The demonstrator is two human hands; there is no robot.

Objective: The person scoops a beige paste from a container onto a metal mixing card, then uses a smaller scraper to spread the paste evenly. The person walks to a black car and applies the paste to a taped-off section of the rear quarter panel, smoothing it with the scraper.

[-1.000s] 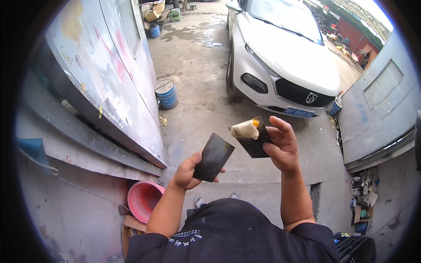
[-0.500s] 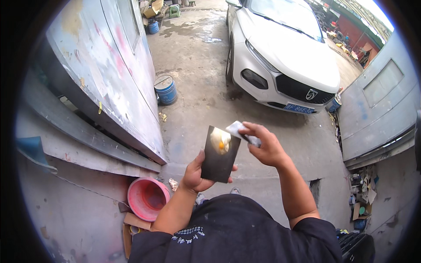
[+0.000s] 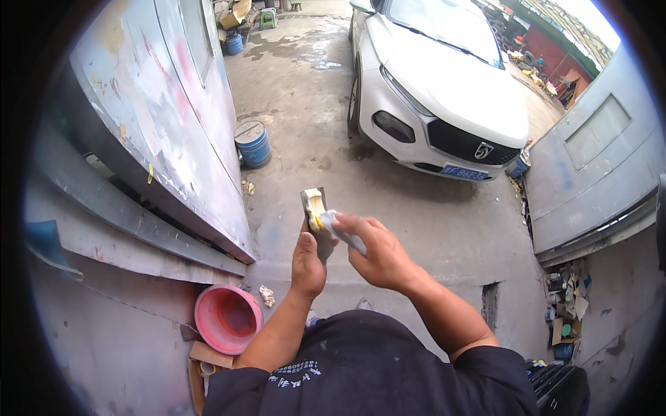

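My left hand [image 3: 309, 270] holds a flat plate [image 3: 304, 199], now tilted and seen nearly edge-on in the head view. A cream paste [image 3: 315, 203] with a yellow streak [image 3: 319, 221] lies on it near the upper end. My right hand [image 3: 381, 256] grips a light grey flat scraper [image 3: 355, 241], its tip at the paste on the plate. My fingers hide part of both tools.
A white car [image 3: 437, 97] stands ahead, a blue drum [image 3: 254, 147] left of it. Metal doors [image 3: 159, 111] flank me. A pink tub [image 3: 211, 315] and cardboard box [image 3: 198, 378] sit low left; scraps [image 3: 565, 308] line the right wall.
My right hand has moved left and down onto the plate in my left hand. The paste passed from the right tool to the plate, which has turned from face-up to nearly edge-on.
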